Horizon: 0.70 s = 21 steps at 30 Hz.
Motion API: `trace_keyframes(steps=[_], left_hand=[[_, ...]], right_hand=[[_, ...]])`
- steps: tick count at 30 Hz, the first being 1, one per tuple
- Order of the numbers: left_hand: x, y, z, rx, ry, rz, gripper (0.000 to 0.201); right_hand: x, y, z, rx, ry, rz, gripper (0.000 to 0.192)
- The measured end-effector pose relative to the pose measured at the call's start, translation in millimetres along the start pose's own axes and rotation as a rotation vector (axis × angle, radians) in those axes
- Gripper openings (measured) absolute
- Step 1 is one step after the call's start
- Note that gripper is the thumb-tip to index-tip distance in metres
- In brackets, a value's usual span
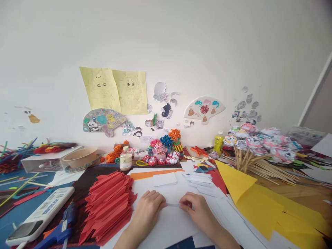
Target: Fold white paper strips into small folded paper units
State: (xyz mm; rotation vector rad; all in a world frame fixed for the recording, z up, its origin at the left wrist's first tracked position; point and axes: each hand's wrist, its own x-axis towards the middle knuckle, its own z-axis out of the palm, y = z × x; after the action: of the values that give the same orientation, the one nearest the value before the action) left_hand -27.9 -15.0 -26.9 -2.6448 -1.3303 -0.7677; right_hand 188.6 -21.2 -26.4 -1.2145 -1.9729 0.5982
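Both hands press a small white paper strip flat on the counter: left hand and right hand pinch its ends with their fingers. A stack of folded red papers lies just left; yellow sheets lie right

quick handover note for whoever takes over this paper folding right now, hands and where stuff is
Left hand: grip pinching the left end of a small white paper strip.
Right hand: pinching the strip's right end, flat over the white sheets.
Done: a stack of folded red paper pieces lies left of the hands; small white folded pieces sit just beyond.
Left: the strip looks only partly folded; yellow paper to the right lies unused.
Glue gun at the near left.
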Motion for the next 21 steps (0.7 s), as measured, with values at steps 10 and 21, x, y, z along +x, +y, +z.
trace_keyframes(steps=[10,21], left_hand=[[1,10,-5.5,-0.010,0.131,-0.001,0.021],[1,16,-7.6,-0.038,0.082,0.033,0.020]], right_hand=[[-1,-5,-3,0.091,0.083,0.025,0.011],[-3,0,-1,0.083,0.131,-0.012,0.014]])
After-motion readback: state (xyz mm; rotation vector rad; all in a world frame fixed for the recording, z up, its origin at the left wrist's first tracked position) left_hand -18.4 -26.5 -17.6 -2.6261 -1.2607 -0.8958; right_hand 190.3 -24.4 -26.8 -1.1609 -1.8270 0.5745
